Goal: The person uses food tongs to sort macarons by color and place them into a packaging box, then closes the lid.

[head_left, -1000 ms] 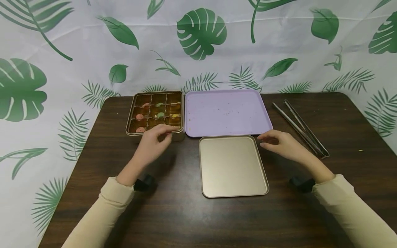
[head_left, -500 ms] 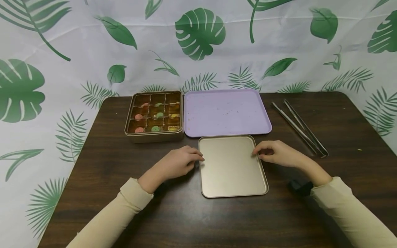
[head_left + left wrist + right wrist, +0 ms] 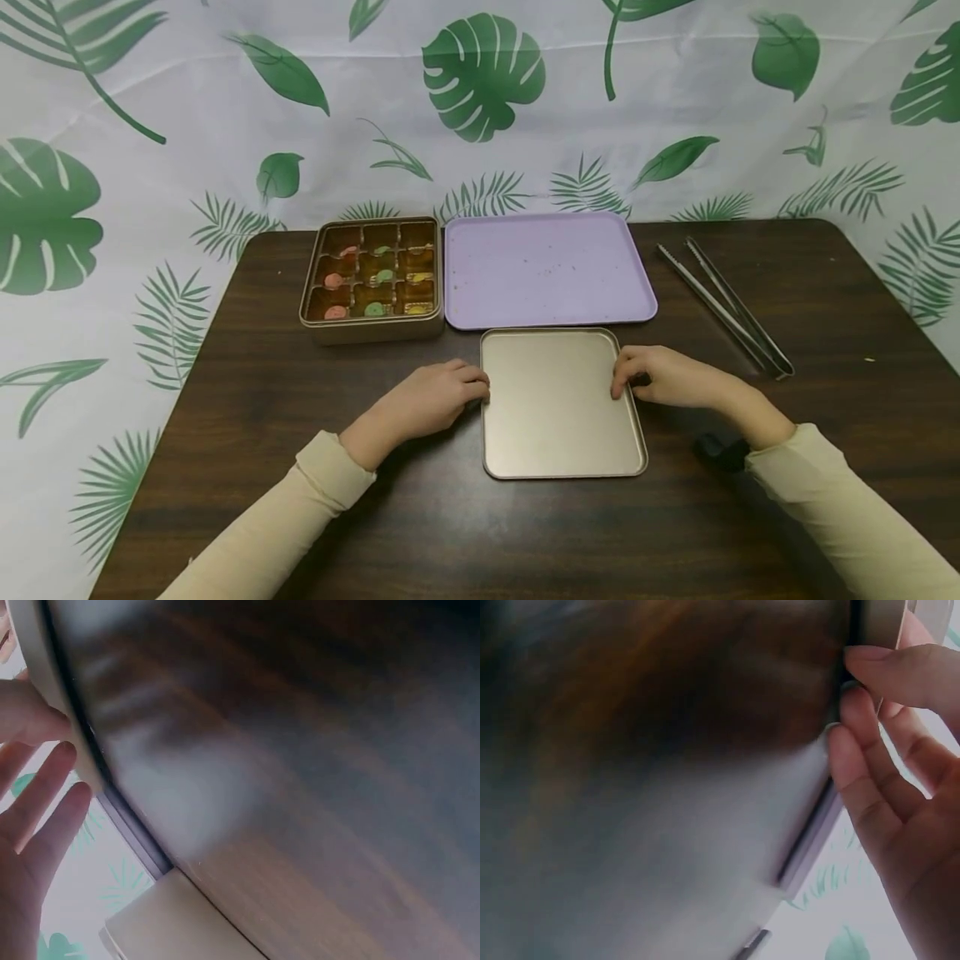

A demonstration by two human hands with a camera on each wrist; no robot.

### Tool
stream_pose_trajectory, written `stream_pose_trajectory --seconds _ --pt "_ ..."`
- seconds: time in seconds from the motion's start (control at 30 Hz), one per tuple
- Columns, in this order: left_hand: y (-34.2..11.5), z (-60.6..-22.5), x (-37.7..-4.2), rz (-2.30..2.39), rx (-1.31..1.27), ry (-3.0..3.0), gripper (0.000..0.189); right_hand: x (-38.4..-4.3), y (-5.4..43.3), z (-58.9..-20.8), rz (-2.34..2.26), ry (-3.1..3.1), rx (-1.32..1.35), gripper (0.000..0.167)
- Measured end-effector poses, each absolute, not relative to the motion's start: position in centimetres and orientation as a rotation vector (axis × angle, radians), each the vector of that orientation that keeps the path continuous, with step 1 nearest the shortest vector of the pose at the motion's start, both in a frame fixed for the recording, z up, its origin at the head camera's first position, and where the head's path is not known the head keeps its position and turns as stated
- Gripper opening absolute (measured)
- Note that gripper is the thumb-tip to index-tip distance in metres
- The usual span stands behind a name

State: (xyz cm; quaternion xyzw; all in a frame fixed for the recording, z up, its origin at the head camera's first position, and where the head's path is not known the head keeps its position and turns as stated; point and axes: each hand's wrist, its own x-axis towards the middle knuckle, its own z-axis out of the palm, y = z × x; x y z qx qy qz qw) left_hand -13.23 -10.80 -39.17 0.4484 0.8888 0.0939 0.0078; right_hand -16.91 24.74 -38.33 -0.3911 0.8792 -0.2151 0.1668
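Observation:
A square gold tin lid [image 3: 562, 408] with a low raised rim lies on the table, its inside facing up. My left hand [image 3: 427, 400] grips its left edge, fingertips over the rim. On the opposite edge, my right hand [image 3: 671, 379] pinches the rim with curled fingers. In the left wrist view the thumb and fingers meet the lid's side [image 3: 45, 667]. The right wrist view has thumb and fingertips at the lid's edge [image 3: 881, 622]. Behind my left hand stands a gold tin box [image 3: 375, 333] with a divided insert of small round pink, green and yellow pieces.
A lilac tray [image 3: 547, 267] with small crumbs lies directly behind the lid, beside the tin box. Metal tongs [image 3: 727, 312] rest to its right, jaws pointing away. A leaf-print sheet [image 3: 480, 75] hangs behind the dark wooden table [image 3: 495, 542].
My left hand has come from the tin box's front edge to the lid's left edge. The right hand has shifted slightly nearer and taken hold of the lid's right edge.

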Motion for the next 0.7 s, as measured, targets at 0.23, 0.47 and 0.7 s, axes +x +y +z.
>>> stream_pose_trajectory --seconds 0.23,0.47,0.7 --pt "-12.1 -38.3 -13.4 0.408 1.507 2.897 0.023 -17.0 24.2 -37.0 -0.704 2.509 -1.300 0.028" --pt "-14.0 -36.4 -13.6 0.780 1.504 3.033 0.016 -16.9 23.0 -34.4 -0.822 2.585 -1.277 0.031" --pt "-15.3 -36.4 -13.6 1.118 1.255 3.146 0.017 -17.5 21.6 -34.0 -1.197 2.583 -1.256 0.026"
